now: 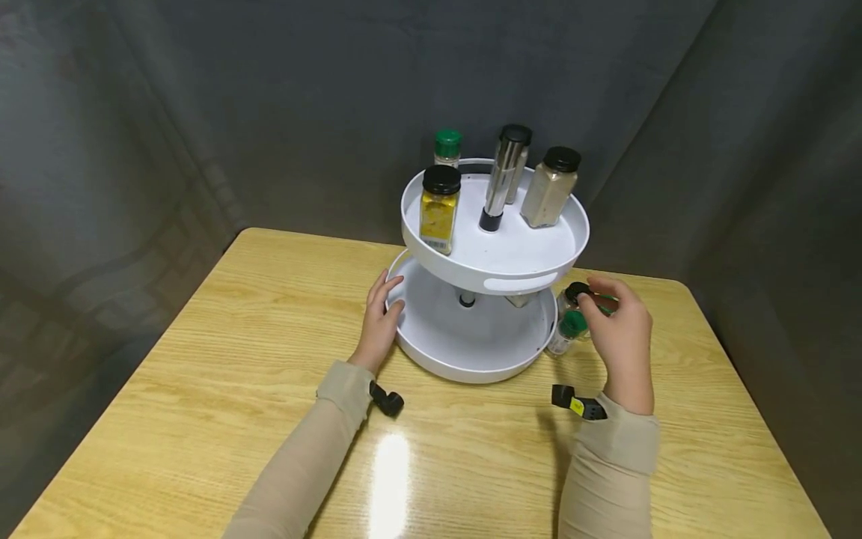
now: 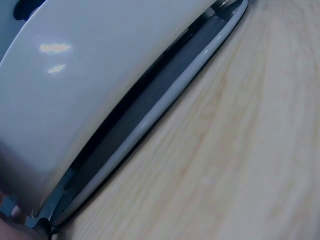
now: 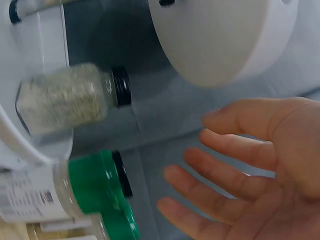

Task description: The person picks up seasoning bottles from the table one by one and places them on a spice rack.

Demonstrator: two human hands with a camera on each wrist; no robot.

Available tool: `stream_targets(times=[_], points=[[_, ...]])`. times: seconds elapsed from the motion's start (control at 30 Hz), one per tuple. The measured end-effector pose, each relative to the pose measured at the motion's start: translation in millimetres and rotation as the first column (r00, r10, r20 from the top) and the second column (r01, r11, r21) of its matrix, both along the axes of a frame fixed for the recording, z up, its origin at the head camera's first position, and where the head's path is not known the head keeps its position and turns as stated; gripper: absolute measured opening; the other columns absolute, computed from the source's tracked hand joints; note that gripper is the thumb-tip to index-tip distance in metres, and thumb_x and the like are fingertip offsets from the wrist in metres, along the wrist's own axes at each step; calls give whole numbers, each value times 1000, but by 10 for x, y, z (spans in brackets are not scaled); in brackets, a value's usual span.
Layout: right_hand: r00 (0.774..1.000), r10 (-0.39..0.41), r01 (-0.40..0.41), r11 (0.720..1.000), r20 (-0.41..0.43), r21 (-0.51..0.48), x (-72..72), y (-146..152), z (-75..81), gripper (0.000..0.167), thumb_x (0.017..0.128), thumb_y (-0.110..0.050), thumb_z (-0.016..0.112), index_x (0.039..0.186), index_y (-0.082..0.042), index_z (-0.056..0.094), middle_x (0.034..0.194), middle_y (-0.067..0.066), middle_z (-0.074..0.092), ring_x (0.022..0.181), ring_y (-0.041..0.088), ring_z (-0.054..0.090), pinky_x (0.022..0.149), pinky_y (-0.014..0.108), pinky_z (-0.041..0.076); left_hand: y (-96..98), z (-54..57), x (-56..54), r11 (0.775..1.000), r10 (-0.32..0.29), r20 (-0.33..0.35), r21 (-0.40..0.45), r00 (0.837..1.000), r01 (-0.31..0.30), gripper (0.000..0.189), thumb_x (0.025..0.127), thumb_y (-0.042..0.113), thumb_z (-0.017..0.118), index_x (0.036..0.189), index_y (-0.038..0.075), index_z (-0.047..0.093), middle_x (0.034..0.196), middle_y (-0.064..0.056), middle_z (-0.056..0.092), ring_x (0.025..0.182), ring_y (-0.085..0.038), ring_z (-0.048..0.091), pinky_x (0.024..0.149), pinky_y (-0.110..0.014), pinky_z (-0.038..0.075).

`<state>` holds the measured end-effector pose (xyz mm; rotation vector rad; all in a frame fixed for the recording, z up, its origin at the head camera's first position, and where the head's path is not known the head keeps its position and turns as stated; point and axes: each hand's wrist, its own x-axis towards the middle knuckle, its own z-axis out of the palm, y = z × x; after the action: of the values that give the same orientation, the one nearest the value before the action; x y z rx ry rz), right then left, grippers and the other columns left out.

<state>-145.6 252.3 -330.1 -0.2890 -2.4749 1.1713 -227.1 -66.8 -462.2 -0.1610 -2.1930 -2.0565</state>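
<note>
A white two-tier turntable (image 1: 471, 367) stands on the table. My left hand (image 1: 378, 326) rests at the left rim of its lower tray, fingers and thumb loosely bent over the edge; only a bit of this hand shows in the left wrist view's lower corner. My right hand (image 1: 621, 329) hovers at the right of the lower tray, fingers apart and holding nothing. Close by its fingertips stand a black-lidded jar (image 1: 577, 290) and a green-capped spice jar (image 1: 572, 324). Another green cap is partly hidden behind the fingers. On the lower tray sits a black-capped jar of pale flakes (image 3: 65, 97).
The upper tray (image 1: 498, 254) bears a yellow spice jar (image 1: 438, 217), a tilted-looking beige jar (image 1: 551, 191), a green-capped jar (image 1: 447, 150) and another black-lidded one behind the metal post (image 1: 500, 180). A dark curtain (image 1: 323, 112) hangs behind the wooden table (image 1: 283, 299).
</note>
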Motion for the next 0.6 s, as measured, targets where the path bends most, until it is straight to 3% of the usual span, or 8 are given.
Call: stream_targets(times=[0.23,0.4,0.6], points=[[988,95,-102,993,124,58,53,187,-29,45,100,-19,63,137,6,56,136,28,56,122,47,56,96,57,52,0,3,13,1000,-4,-1,-8,1000,4,46,100,3,49,146,2,50,168,-9,15,155,-29,10,127,-41,12],[954,156,-174,983,257,50,53,261,-50,55,99,-26,66,142,5,51,141,30,52,125,49,53,98,61,52,6,0,27,1000,10,-17,-17,1000,-10,45,100,5,49,145,6,53,168,-5,18,155,-25,12,127,-38,14],[918,209,-230,973,337,23,24,336,-113,65,98,-28,68,146,8,43,140,32,48,125,52,50,97,59,52,6,-11,21,1000,16,-7,-25,1000,-16,44,100,7,50,144,9,54,167,-1,19,155,-23,13,127,-37,14]])
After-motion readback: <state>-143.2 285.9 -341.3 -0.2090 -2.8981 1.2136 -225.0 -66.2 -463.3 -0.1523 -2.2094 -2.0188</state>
